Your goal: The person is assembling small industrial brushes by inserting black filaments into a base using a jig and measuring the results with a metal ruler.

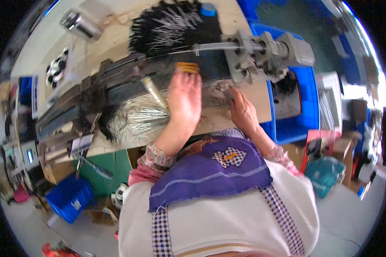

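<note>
My left hand (185, 98) reaches over the dark machine bed (154, 70) with its fingers stretched out side by side. A yellow-orange band (187, 67) covers its fingertips; whether it is tape or a separate piece cannot be told. Right of it, my right hand (243, 112) is closed at the bench edge, thumb and fingers together on something small and greyish that I cannot make out. Thin metal pins (148, 118) lie in a loose heap by my left wrist, beside a pale stick-like tube (153, 92). The machine's grey head with a long rod (253, 49) stands beyond my right hand.
Black bristle-like strands with silvery pins (169, 25) cover the far bench, near a blue cap (208, 9). A steel flask (79, 25) and a clear box of black-and-white pieces (58, 68) stand at left. Blue crates (291, 132) sit at right; a blue bin (70, 199) is below left.
</note>
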Demonstrator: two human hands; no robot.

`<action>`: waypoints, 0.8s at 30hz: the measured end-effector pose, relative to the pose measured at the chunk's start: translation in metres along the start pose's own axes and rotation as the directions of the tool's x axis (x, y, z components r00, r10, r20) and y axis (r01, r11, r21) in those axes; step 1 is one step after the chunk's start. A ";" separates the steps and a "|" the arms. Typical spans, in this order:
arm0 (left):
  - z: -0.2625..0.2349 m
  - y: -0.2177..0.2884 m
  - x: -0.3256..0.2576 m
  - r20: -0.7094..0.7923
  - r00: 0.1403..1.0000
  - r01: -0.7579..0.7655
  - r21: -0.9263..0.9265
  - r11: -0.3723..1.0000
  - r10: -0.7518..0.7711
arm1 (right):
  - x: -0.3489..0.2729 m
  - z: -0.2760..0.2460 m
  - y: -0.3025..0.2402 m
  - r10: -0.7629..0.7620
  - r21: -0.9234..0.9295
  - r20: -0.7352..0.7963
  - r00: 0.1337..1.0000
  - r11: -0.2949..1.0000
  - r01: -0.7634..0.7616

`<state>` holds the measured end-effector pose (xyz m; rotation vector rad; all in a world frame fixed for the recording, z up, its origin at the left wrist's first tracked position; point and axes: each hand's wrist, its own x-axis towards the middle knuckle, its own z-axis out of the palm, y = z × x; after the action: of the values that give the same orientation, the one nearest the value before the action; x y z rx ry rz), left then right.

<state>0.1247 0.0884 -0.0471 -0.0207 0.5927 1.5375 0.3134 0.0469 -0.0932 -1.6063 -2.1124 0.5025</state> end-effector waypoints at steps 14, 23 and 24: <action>-0.037 0.065 -0.053 0.191 0.846 -0.462 0.730 0.504 0.498 | 0.107 -0.071 -0.114 -0.628 -0.057 -0.194 0.754 0.774 0.630; 0.027 0.052 -0.032 0.307 0.936 0.271 -0.320 0.908 -0.172 | 0.167 -0.042 -0.114 -0.693 -0.248 0.039 0.720 0.691 0.679; 0.043 0.071 -0.044 0.423 0.895 0.339 -0.441 0.831 -0.141 | 0.171 -0.036 -0.111 -0.739 -0.246 -0.024 0.673 0.657 0.713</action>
<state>0.0762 0.0679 0.0310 -0.1945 -0.1325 1.3557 0.2038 0.1837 0.0174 -0.6970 -2.5296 -0.1109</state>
